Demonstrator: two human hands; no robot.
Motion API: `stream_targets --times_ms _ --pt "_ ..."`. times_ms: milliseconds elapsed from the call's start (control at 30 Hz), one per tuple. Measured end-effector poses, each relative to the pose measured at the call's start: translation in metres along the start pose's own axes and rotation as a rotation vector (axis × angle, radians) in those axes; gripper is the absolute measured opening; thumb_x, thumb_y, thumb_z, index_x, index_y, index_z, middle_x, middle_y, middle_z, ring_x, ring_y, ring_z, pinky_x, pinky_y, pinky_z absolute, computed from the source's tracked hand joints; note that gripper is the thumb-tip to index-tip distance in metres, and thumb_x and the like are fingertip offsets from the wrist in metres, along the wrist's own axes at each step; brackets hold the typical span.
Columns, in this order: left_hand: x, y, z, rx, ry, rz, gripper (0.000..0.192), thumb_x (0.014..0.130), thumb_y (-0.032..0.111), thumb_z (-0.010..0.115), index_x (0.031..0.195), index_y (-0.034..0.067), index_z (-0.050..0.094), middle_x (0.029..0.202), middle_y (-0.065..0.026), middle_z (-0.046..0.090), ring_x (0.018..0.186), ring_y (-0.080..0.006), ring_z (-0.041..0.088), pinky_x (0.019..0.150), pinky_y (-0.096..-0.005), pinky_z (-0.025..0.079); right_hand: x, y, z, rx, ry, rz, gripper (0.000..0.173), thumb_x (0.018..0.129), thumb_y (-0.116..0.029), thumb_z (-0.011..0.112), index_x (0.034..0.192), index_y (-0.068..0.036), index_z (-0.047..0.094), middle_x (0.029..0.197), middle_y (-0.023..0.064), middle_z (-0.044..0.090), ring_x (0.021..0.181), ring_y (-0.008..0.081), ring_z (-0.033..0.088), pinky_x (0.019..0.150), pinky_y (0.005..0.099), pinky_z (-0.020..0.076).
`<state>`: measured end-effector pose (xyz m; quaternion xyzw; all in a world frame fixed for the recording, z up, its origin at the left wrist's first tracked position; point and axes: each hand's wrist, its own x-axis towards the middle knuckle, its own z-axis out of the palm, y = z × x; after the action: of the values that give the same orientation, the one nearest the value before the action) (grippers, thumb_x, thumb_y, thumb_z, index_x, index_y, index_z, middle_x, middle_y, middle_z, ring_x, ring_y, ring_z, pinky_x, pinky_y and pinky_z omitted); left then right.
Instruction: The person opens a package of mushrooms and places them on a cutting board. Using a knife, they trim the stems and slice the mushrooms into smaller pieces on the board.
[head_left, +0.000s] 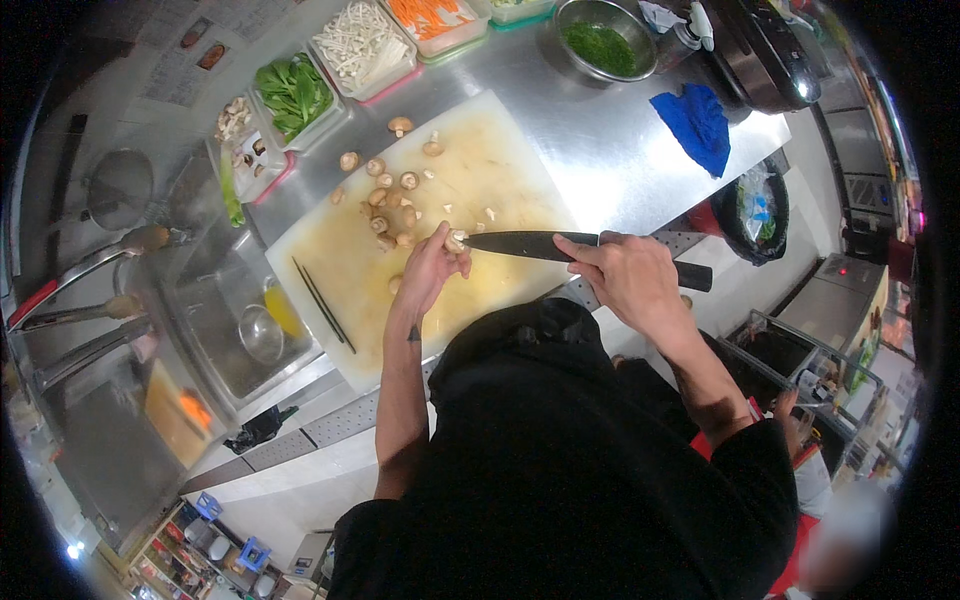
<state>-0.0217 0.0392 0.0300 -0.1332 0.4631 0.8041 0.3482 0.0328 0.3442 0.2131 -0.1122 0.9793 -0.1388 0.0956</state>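
Observation:
Between the fingertips of my left hand (433, 271) is a brown mushroom (454, 241), its pale stem side showing. My right hand (628, 274) grips a black kitchen knife (517, 245), and the blade's tip touches or nearly touches that mushroom. Below both hands lies a large, stained white cutting board (360, 300). Several whole brown mushrooms (392, 198) are grouped beyond my left hand, some on the board and some on the steel counter. Small stem pieces (490, 214) are scattered near the blade. Two dark chopsticks (324, 305) rest on the board's left part.
Along the counter's far side stand plastic containers of leafy greens (292, 97), enoki mushrooms (364, 49) and carrot strips (427, 16), and a steel bowl (606, 41) of chopped herbs. A blue cloth (694, 129) lies right. A sink (251, 330) adjoins the board's left. Another person is lower right.

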Motion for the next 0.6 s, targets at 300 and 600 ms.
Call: stream_targets --times_ms 300,600 --pt "0.013 -0.009 0.005 0.018 0.148 -0.250 0.053 0.115 0.054 0.051 0.109 0.003 0.063 0.077 -0.0077 0.063 0.068 -0.0244 0.068 0.069 -0.0387 0.059 -0.012 0.031 0.024 0.360 -0.223 0.174 0.041 0.104 -0.033 0.074 0.142 -0.018 0.076 0.090 0.0182 0.079 0.081 0.0399 0.076 0.076 0.0484 0.0598" --pt "0.005 -0.036 0.044 0.018 0.127 -0.328 0.068 0.111 0.068 0.054 0.108 0.001 0.065 0.085 -0.0136 0.070 0.075 -0.0260 0.075 0.074 -0.0415 0.067 0.052 0.002 0.150 0.855 -0.014 0.261 0.077 0.089 -0.024 0.090 0.159 -0.016 0.060 0.093 0.0136 0.080 0.073 0.0231 0.070 0.075 0.0379 0.0578"
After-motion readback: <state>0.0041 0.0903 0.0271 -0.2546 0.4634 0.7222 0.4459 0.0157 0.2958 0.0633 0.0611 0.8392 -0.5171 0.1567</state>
